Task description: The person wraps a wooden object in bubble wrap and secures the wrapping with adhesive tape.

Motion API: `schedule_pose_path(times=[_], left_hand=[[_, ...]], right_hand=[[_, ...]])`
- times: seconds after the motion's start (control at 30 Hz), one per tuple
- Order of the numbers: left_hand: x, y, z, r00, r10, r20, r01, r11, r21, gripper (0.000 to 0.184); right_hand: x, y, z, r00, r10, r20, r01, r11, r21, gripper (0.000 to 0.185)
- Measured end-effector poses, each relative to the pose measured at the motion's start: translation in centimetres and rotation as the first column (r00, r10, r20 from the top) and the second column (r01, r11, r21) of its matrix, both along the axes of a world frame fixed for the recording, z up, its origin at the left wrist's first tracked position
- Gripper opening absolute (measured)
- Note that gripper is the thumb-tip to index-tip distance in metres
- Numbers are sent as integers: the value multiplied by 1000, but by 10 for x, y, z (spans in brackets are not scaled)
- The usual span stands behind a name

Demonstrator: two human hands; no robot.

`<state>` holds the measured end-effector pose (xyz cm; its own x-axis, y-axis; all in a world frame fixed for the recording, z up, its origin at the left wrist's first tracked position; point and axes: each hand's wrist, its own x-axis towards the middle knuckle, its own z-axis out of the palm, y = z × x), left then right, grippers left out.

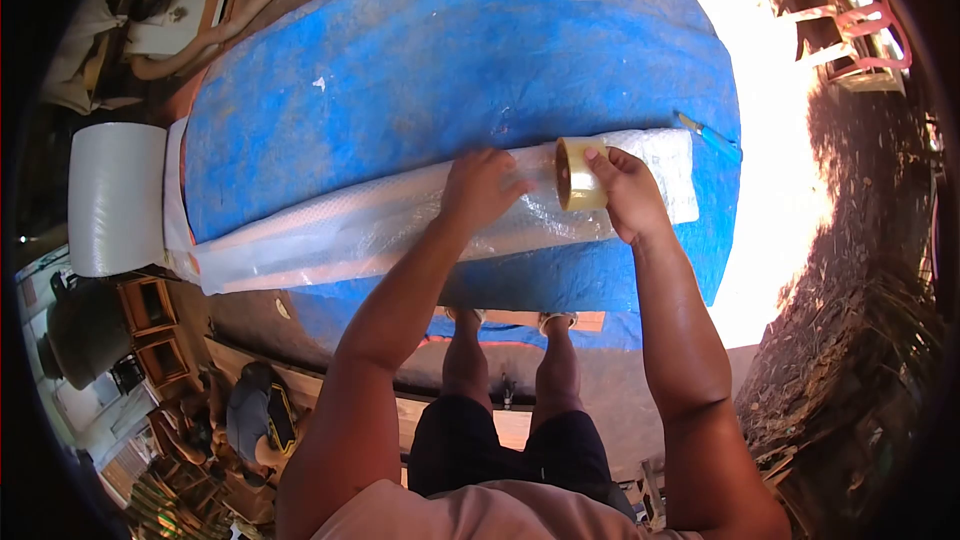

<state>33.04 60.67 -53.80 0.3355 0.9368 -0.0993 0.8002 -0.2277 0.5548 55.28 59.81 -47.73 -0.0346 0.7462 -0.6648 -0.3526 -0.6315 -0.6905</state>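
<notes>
A wide roll of clear, yellowish packing tape [588, 180] is held in my right hand [633, 188], thumb on its outer face. My left hand [482, 186] is just left of the roll, over the wrapped bundle, its thumb and fingers apart. No tape strip can be made out clearly between the hands. Below them a long flat bundle in bubble wrap [350, 225] lies across the blue tarp [460, 60], with pale, orange-tinted stripes showing through. Its left end runs toward a big roll of bubble wrap [118, 200].
A cutter with a blue handle [722, 143] lies at the tarp's right edge. Pink plastic chairs [865, 30] stand at the upper right. Wooden frames [150, 305] and another person [258, 415] are at the lower left. Dry debris [830, 360] covers the ground at right.
</notes>
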Motion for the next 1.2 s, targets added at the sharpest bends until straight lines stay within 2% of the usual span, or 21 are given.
schedule_pose_path(times=[0.03,0.1,0.13,0.2,0.33,0.43,0.5,0.53,0.6,0.7,0.73,0.8,0.9,1.03,1.07,1.1,1.13,1.2], left_hand=[[2,-6,2,1000,0,1,1,1000,-1,40],[14,-13,3,992,-127,-16,128,977,172,35],[16,-14,1,992,-127,-12,127,976,175,35],[22,-14,-4,978,-181,-100,185,982,31,28],[27,-12,-10,981,-171,-93,178,981,77,20],[25,-6,-14,986,-167,-1,165,974,157,15],[27,-6,-17,988,-150,25,142,972,189,15],[29,-9,-19,988,-152,28,144,972,186,15],[32,-13,-12,999,-50,13,44,958,284,15],[29,-17,-21,991,-125,-37,130,927,351,17],[29,-20,-23,990,-137,-33,139,926,351,17],[31,-26,-27,990,-60,126,29,972,234,19],[33,-26,-28,982,-49,183,-16,940,340,20],[32,-22,-17,989,-84,124,43,954,297,16],[32,-20,-14,993,-65,94,40,969,244,14],[31,-19,-13,997,-50,61,37,981,190,13],[32,-17,-12,990,-27,137,1,984,180,8],[33,-12,-9,990,-40,133,20,989,146,6]], right_hand=[[0,0,0,1000,0,1,1,1000,-1,28],[-1,2,2,1000,5,-2,-5,1000,-8,28],[-3,3,3,1000,5,3,-5,1000,-6,28],[-3,4,3,1000,-15,-23,15,1000,-3,28],[-5,2,2,999,-15,33,15,1000,5,28],[-3,0,-7,999,-11,35,10,999,31,29],[-1,-2,-11,979,70,191,-73,997,12,30],[0,-5,-13,979,68,194,-71,997,8,30],[-7,-6,1,994,-21,104,16,999,42,31],[-7,-7,-7,996,-55,65,52,998,40,32],[-6,-7,-9,995,-67,69,64,997,39,32],[-8,-7,-10,994,-72,79,69,997,35,31],[-11,-10,-19,996,-56,73,52,997,56,31],[-16,-14,-3,990,-91,111,86,995,54,33],[-14,-14,-2,977,-27,213,21,999,29,34],[-19,-15,-4,978,-87,190,71,993,89,36],[-21,-16,-6,969,-70,236,47,994,101,34],[-20,-19,3,946,-24,324,-14,993,114,33]])
